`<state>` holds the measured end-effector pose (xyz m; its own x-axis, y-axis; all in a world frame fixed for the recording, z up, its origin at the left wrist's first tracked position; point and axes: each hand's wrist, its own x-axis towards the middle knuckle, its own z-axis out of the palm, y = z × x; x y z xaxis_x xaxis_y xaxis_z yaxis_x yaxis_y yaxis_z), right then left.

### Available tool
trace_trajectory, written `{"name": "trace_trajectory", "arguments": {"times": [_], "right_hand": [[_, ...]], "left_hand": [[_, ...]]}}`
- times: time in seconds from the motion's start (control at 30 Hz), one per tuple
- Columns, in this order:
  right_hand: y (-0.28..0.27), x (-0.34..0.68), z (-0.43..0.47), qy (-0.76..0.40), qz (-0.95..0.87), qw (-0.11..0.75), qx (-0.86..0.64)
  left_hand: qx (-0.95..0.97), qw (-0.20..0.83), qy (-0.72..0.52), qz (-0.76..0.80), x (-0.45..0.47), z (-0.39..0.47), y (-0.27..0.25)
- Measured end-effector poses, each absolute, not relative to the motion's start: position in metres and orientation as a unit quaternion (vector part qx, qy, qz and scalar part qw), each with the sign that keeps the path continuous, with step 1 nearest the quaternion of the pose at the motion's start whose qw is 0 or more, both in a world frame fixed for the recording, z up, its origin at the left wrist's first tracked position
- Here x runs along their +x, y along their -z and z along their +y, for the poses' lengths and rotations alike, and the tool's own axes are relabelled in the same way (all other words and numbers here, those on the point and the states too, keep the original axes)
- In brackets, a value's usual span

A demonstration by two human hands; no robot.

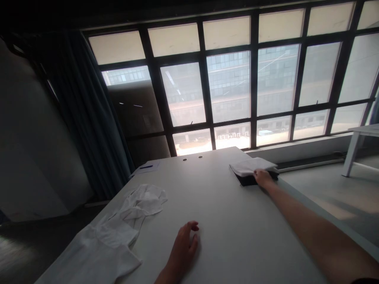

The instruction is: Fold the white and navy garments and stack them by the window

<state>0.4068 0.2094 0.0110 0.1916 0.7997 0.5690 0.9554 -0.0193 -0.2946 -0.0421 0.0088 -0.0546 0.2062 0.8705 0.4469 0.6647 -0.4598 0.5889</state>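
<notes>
My right hand point(263, 178) reaches to the far right of the white table point(219, 221). Its fingers are closed on the near edge of a folded white cloth point(251, 165), perhaps a garment, which lies on top of a folded black cloth point(247, 180). My left hand point(186, 245) rests above the table's near middle, fingers loosely curled, thumb apart, with nothing in it. To its left, crumpled white garments point(145, 201) lie along the table's left side, and a white shirt point(100, 244) is spread nearest to me.
Paper with a dark pen point(146, 167) lies at the table's far left corner. Two round cable holes point(185, 159) are at the far end. A blue curtain point(85, 118) hangs at left, windows stand beyond, and another white table point(353, 152) is at far right.
</notes>
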Motion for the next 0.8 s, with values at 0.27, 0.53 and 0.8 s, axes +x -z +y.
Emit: {"name": "trace_trajectory", "arguments": {"times": [0.27,0.53,0.8], "right_hand": [[0.07,0.369,0.189,0.057,-0.559,0.211,-0.8],[0.082,0.307,0.139,0.059,-0.629,0.146,-0.761],[0.084,0.219,0.082,0.005,-0.716,0.125,-0.687]], "left_hand": [[0.779,0.163,-0.342,0.5,-0.036,0.009,0.047],[0.811,0.14,-0.31,0.477,-0.029,0.007,0.043],[0.807,0.127,-0.3,0.492,-0.03,0.004,0.037]]}}
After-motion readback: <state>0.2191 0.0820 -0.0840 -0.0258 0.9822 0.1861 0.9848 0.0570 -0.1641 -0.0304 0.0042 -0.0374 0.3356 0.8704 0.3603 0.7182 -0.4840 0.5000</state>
